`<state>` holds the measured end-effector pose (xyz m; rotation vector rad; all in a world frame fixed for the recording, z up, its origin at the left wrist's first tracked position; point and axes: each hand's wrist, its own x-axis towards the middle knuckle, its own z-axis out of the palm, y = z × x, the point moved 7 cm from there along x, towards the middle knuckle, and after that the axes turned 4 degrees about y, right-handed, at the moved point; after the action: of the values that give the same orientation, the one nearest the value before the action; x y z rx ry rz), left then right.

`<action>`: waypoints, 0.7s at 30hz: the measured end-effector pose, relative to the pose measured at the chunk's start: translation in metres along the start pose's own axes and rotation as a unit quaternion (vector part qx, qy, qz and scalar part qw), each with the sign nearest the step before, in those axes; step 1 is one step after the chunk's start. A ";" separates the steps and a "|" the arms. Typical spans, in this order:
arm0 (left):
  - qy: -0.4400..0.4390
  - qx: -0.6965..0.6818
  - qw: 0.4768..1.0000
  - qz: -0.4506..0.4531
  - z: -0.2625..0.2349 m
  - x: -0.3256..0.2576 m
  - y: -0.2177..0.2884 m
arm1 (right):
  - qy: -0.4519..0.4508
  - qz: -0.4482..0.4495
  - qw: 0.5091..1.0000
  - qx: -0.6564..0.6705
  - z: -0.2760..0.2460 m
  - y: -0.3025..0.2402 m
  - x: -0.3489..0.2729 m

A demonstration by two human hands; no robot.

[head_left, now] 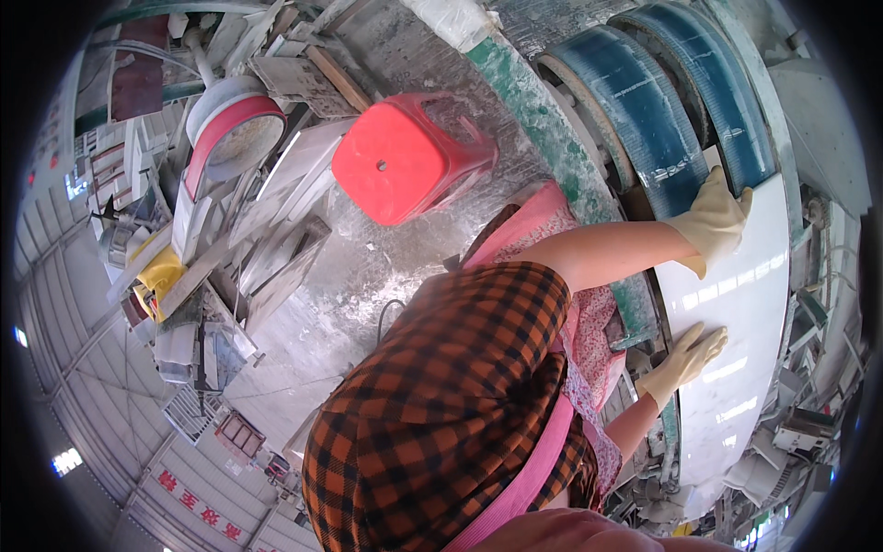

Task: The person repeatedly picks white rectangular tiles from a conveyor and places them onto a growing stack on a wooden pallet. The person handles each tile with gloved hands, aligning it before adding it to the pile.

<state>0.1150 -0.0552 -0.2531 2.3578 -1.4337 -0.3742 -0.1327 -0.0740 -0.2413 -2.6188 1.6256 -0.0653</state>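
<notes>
A glossy white slab (736,294) lies along the right side, one end beside the blue ribbed wheels. My left hand (716,225), in a cream rubber glove, grips that end with bent fingers at its edge; the undersides of the fingers are hidden. Lower down, my right hand (685,361) wears a matching glove and rests on the slab's near side. Its fingers are stretched out and slightly spread. Two broad blue wheels or belts (635,106) stand just past my left hand, mounted in a worn green frame (543,120).
A red plastic stool (391,161) stands on the dusty grey floor behind me. Boards and offcuts (285,202) are heaped beyond it, near a round red-rimmed basin (235,138) and a yellow object (161,276). More clutter (809,405) lies past the slab's far side.
</notes>
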 end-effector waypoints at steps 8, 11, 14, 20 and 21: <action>0.125 -0.423 0.872 -0.213 0.006 0.002 -0.038 | -0.004 0.046 0.995 0.092 -0.004 0.000 0.003; 0.153 -0.426 0.865 -0.216 0.005 0.005 -0.037 | -0.004 0.081 0.984 0.160 -0.015 -0.013 0.008; 0.071 -0.466 0.861 -0.194 -0.001 0.008 -0.036 | -0.012 0.101 0.967 0.233 -0.033 -0.037 0.006; 0.066 -0.469 0.865 -0.164 -0.080 0.000 -0.076 | -0.014 0.139 0.943 0.302 -0.063 -0.070 -0.002; 0.065 -0.466 0.868 -0.159 -0.094 0.001 -0.085 | -0.020 0.137 0.952 0.272 -0.063 -0.071 0.001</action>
<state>0.2213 -0.0048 -0.2046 1.7241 -0.5534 -0.7671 -0.0729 -0.0449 -0.1731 -1.9619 1.6457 -0.3844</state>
